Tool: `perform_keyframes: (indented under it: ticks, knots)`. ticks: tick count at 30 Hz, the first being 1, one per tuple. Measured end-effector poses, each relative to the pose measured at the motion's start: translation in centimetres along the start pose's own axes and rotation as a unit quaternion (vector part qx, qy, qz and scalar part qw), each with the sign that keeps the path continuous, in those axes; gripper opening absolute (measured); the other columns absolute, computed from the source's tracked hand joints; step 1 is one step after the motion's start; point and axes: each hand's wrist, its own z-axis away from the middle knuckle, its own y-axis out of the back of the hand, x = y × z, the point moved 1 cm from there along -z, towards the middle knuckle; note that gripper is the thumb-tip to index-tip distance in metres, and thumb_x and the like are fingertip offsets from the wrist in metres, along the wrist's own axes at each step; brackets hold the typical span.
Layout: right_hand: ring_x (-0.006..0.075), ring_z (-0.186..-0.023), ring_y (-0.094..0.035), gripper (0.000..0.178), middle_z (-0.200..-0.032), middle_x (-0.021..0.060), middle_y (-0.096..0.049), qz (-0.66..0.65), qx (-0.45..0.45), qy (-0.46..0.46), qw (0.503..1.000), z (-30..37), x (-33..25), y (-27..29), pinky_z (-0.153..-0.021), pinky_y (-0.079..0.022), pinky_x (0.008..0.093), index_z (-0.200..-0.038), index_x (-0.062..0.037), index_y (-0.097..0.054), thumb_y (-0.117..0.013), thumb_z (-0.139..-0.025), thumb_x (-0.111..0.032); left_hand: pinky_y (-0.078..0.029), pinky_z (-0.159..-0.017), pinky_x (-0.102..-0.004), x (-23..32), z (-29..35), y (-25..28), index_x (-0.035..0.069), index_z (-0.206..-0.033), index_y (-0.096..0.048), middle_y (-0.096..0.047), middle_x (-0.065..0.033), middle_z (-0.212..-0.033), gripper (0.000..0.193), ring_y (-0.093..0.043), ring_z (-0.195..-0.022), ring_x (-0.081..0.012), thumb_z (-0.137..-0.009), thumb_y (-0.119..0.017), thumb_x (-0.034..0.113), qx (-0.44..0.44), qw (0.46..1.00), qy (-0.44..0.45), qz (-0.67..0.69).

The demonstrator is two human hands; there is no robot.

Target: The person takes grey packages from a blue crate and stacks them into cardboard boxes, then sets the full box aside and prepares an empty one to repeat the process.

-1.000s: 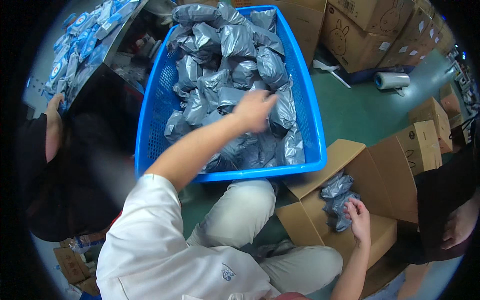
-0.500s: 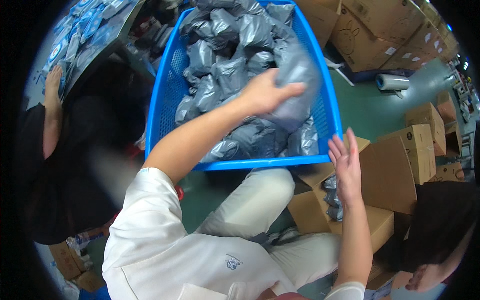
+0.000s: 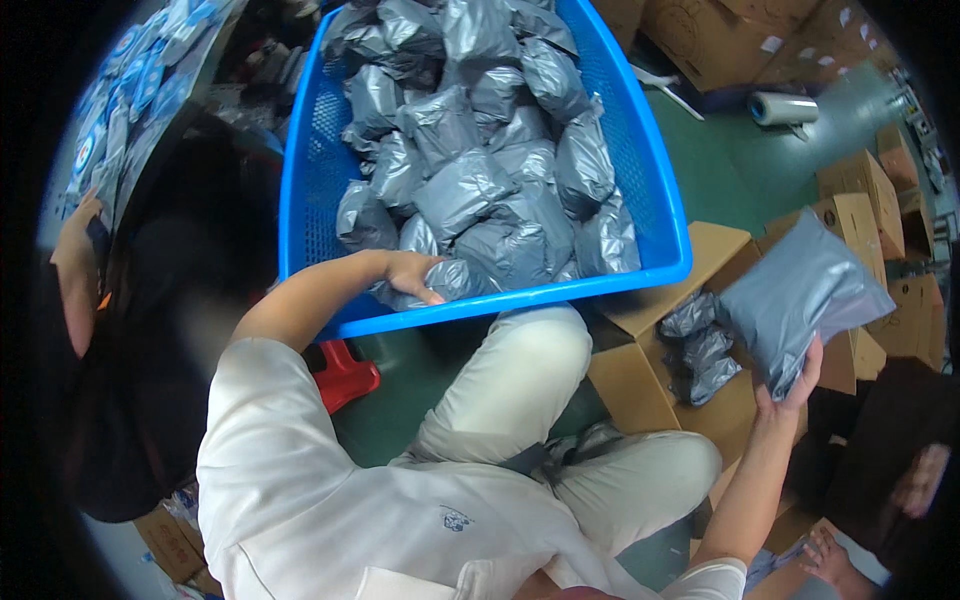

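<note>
A blue plastic basket (image 3: pixel 668 235) in front of me is heaped with grey plastic parcels (image 3: pixel 465 190). My left hand (image 3: pixel 412 275) is inside its near left corner, thumb across a small grey parcel (image 3: pixel 460 280) by the rim; part of its fingers is hidden. To the right, my right hand (image 3: pixel 795 378) grips the lower end of a larger, flatter grey mailer bag (image 3: pixel 795 295), holding it up tilted. The mailer is above an open cardboard box (image 3: pixel 630 385), where several crumpled silver-grey parcels (image 3: pixel 700 345) lie.
A red plastic stool (image 3: pixel 345 375) stands below the basket's left side. More cardboard boxes (image 3: pixel 865 200) and a roll of clear film (image 3: pixel 783 109) are at the right. Other people work close by: one arm (image 3: pixel 75 255) at far left, a hand (image 3: pixel 835 565) at lower right.
A grey parcel was in my left hand over the basket; now my right hand, empty before, holds a grey mailer out to the right. My left hand has moved down to the basket's near left corner.
</note>
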Motion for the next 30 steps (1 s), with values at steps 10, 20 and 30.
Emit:
perform_keyframes:
  ticks: [10, 20, 30]
  knots:
    - [0.02, -0.109, -0.061, 0.068, -0.121, 0.0087, -0.066, 0.297, 0.224, -0.249, 0.894, 7.4, 0.1, 11.0, -0.088, -0.05, 0.0335, -0.133, -0.004, -0.058, -0.071, -0.085, -0.051, -0.048, -0.099, -0.0495, -1.2, 1.4, -2.2, 0.001, -0.158, 0.007, -0.029, -0.0383, -0.152, 0.119, -0.056, -0.117, -0.0534, -0.077, -0.069, 0.042, 0.093, 0.971, -0.123, -0.181]
    - [0.0314, -0.101, -0.066, 0.047, -0.122, 0.0138, -0.065, 0.193, 0.211, -0.614, 0.736, 3.8, 15.5, 28.7, -0.086, -0.051, 0.0527, -0.119, -0.0094, -0.062, -0.052, -0.095, -0.049, -0.043, -0.105, -0.0388, 18.4, 13.6, 11.6, -0.002, -0.146, -0.04, -0.058, -0.015, -0.131, 0.081, -0.056, -0.12, -0.0252, -0.075, -0.072, 0.02, 0.325, 0.944, -0.025, -0.058]
    - [0.043, -0.113, -0.064, 0.061, -0.126, 0.0257, -0.063, 0.095, 0.172, -0.594, 0.78, 4.4, 14.3, 29.1, -0.095, -0.05, 0.0618, -0.126, -0.0029, -0.061, -0.04, -0.097, -0.052, -0.057, -0.081, -0.0435, 53.4, -23.5, 0.8, -0.002, -0.111, -0.07, -0.068, -0.0222, -0.119, 0.066, -0.069, -0.095, -0.0317, -0.078, -0.071, 0.055, -0.067, 0.988, 0.004, -0.142]
